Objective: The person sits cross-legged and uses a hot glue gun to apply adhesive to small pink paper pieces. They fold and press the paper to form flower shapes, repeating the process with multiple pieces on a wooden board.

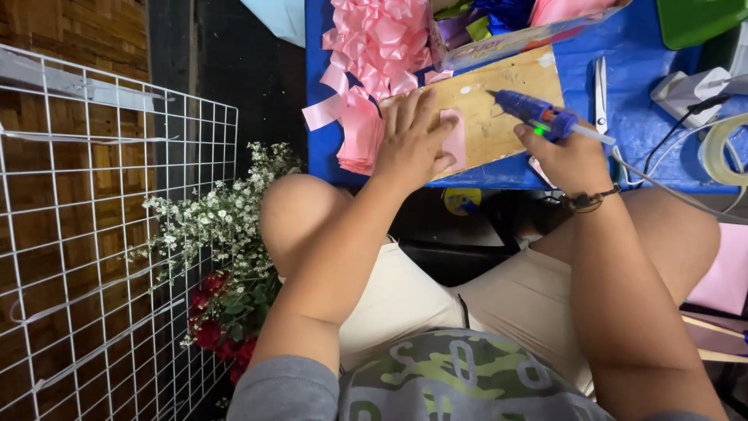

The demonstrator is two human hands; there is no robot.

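Plywood board on blue table: left hand flat on pink paper, right grip closed around glue gun.

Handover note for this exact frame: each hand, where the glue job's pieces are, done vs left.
Left hand: flat, pressing a pink paper piece onto the wooden board.
Right hand: gripping the blue glue gun, nozzle aimed at the board just above the piece, not touching it.
Pink cut strips are stacked left of the board; finished pink bows lie behind; scissors sit to the right.
Done: piece laid down.
Left: no glue visible on the piece, so gluing seems pending.
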